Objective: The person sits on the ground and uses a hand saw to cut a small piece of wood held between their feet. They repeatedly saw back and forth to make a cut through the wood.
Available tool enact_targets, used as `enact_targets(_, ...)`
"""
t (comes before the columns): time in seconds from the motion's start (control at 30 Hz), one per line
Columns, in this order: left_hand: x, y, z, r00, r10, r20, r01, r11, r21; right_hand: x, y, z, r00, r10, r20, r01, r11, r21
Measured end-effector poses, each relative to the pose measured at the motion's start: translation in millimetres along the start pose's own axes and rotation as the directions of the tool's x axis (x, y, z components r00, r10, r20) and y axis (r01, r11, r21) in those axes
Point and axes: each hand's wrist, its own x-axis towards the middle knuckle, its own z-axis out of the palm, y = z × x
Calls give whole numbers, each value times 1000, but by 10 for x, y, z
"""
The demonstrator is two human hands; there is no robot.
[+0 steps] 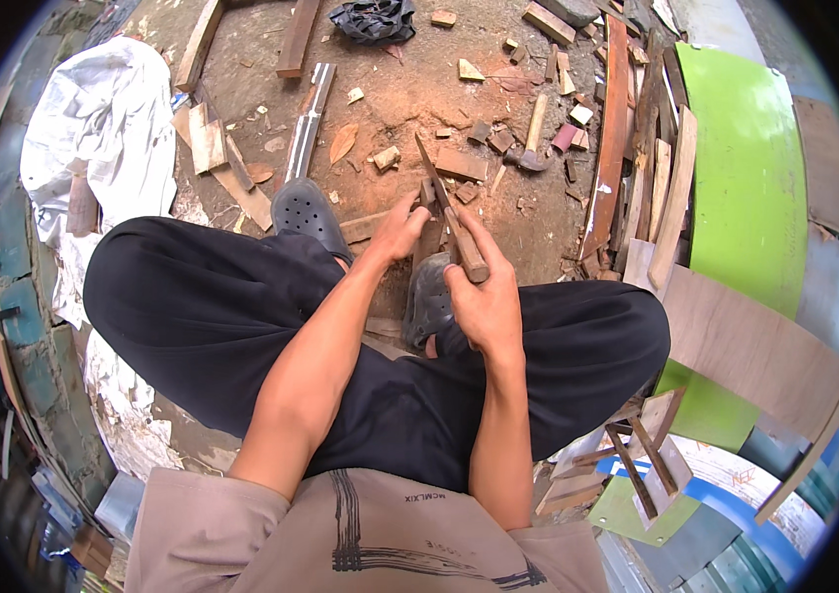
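My right hand (pixel 490 301) is closed around the wooden handle (pixel 467 247) of a knife-like tool. Its dark, narrow blade (pixel 435 168) tapers to a point and slants away from me, up and to the left. Just left of it, my left hand (pixel 401 229) grips a narrow piece of wood (pixel 429 235) upright between my feet, close against the blade. The wood's lower end is partly hidden behind my right shoe (pixel 429 296). My left shoe (pixel 307 212), a dark clog with holes, rests on the ground farther left.
A hammer (pixel 530 138) lies ahead to the right among several wood offcuts (pixel 462 164). Long boards (pixel 609 128) and a green panel (pixel 744 168) line the right side. At the left sits a white sack (pixel 103 119); a black plastic bag (pixel 373 20) lies at the far side.
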Motion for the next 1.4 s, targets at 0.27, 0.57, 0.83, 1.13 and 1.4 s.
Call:
enact_targets(0.27, -177, 536, 16, 996, 13, -84, 8, 969, 246, 180, -137, -146, 965, 236, 117, -238, 971, -2)
enact_targets(0.57, -228, 209, 203, 999, -42, -32, 50, 951, 305, 273, -74, -52, 945, 279, 168, -294, 953, 68)
enact_targets(0.83, -258, 229, 103, 997, -72, -31, 78, 935, 347, 214, -39, 93, 962, 246, 118, -249, 968, 13)
enact_targets(1.13, -51, -174, -120, 996, -92, 20, 80, 940, 331, 140, 141, 389, 986, 132, 101, -128, 991, -40)
enact_targets(1.4, -188, 103, -131, 987, -161, 1, 154, 941, 300, 62, 246, 373, 991, 107, 80, -104, 993, -50)
